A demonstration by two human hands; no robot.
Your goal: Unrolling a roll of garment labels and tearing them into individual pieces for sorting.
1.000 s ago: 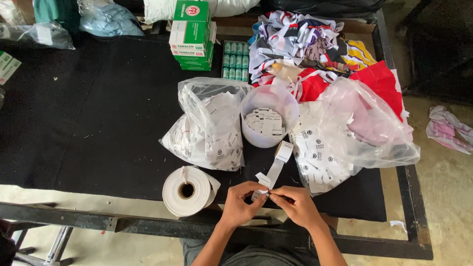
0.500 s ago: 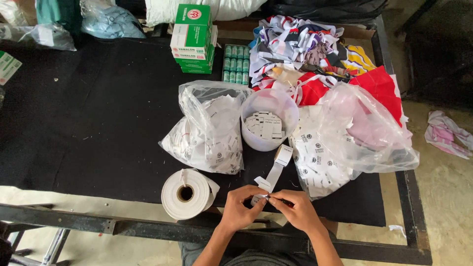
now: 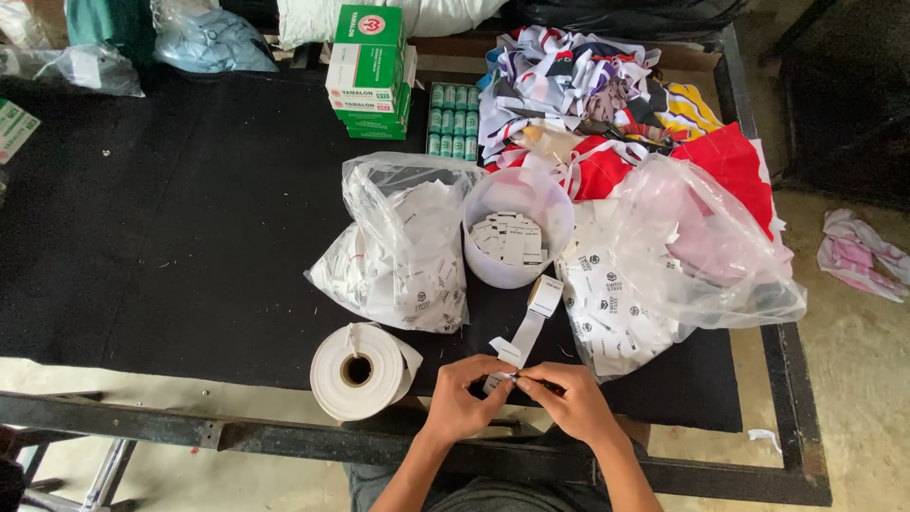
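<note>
Label strip (image 3: 527,327): a narrow white tape of printed tags, its near end pinched between both hands just above the table's (image 3: 171,237) front edge. From the fingertips it is running up and away to a small coil end lying against the base of the white tub (image 3: 517,237).

Left hand (image 3: 464,393): fingers curled closed, thumb and forefinger gripping the strip end from the left. Right hand (image 3: 569,398): likewise closed, fingertips meeting the left ones on the same piece, so both are clamping one short section. Whether a cutting tool is held cannot be told; none shows.

Judgement: the step in hand looks like separating or folding one tag off the strip end. The next move likely calls for a clean tear or crease at the tag boundary, keeping the remaining strip untwisted.

Outward from the fingers: just left, a roll of white tape (image 3: 358,370) lying on its side. Beyond the fingers, the tub is holding loose cut tags. Left of it, a clear bag of tags (image 3: 398,256); right, a larger clear bag (image 3: 682,256) with more printed labels. Farther back, green boxes (image 3: 368,66) and a heap of coloured cloth (image 3: 607,95).
</note>
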